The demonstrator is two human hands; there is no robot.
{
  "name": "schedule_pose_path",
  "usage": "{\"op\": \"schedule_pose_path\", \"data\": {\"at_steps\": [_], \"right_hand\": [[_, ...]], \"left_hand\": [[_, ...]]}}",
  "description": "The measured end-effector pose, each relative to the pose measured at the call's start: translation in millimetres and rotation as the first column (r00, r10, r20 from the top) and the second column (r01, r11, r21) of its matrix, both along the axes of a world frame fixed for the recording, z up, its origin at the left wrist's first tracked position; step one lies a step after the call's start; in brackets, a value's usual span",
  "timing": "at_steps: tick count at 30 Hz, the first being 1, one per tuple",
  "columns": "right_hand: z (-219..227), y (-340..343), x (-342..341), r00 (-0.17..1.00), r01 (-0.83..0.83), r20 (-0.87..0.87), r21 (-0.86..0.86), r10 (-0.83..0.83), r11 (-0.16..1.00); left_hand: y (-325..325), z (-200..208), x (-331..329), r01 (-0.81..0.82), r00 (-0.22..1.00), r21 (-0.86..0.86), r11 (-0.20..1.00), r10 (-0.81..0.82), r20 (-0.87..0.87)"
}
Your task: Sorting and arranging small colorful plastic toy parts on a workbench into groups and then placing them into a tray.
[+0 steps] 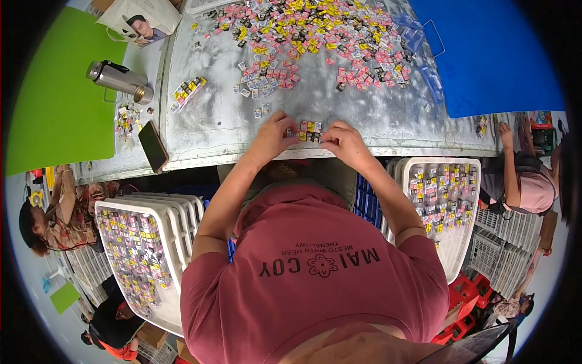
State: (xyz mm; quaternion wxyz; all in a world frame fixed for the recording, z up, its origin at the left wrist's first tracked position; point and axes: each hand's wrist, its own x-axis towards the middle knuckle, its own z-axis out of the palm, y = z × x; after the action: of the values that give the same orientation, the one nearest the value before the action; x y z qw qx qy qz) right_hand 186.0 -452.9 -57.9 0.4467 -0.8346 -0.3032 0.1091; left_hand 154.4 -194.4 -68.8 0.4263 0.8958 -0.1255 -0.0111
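Note:
Near the table's front edge lies a small block of little packs (310, 131), in yellow, pink, black and white. At its left end my left hand (274, 138) is closed, the fingertips around a small whitish pack (290, 132). My right hand (345, 142) pinches the block's right end, and its fingertips partly hide that edge. Just beyond my left hand sit two loose white packs (261, 111). Farther back spreads a large heap of loose small packs (309, 30) in pink, yellow, black and white.
At left on the table are a row of packs (188, 94), a phone (153, 146) and a steel flask (118, 79). Stacked white trays (176, 267) and a pack-filled tray (450, 236) flank me. A green panel (54, 91) and a blue panel (497, 54) border the table. Other people work both sides.

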Motion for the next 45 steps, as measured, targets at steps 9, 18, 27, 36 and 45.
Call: {"op": "schedule_pose_path", "data": {"at_steps": [9, 18, 27, 36, 45], "right_hand": [[-6.9, 16.1, -10.2, 0.977, 0.171, 0.140, -0.084, -0.158, 0.982], [-12.4, 26.8, -18.7, 0.954, 0.249, 0.201, -0.118, -0.222, 0.961], [-15.8, 4.9, -25.8, 0.966, 0.154, 0.204, 0.050, -0.161, 0.987], [-24.1, -27.8, -37.2, 0.866, 0.090, 0.484, -0.403, 0.129, 0.911], [3.0, -76.6, 43.3, 0.700, 0.452, 0.599, 0.051, -0.390, 0.890]], "left_hand": [[-6.3, -17.8, -29.9, -0.098, 0.963, 0.045, 0.994, 0.083, 0.258], [-11.5, -16.1, -59.3, -0.127, 0.905, 0.342, 0.931, -0.032, 0.424], [-11.9, -17.8, -71.6, -0.022, 0.976, 0.509, 0.861, -0.091, 0.197], [-27.1, -3.3, -45.2, 0.162, 0.960, 0.558, 0.814, -0.262, 0.103], [-24.6, -2.8, -18.1, 0.099, 0.961, 0.503, 0.858, -0.214, 0.175]]}}
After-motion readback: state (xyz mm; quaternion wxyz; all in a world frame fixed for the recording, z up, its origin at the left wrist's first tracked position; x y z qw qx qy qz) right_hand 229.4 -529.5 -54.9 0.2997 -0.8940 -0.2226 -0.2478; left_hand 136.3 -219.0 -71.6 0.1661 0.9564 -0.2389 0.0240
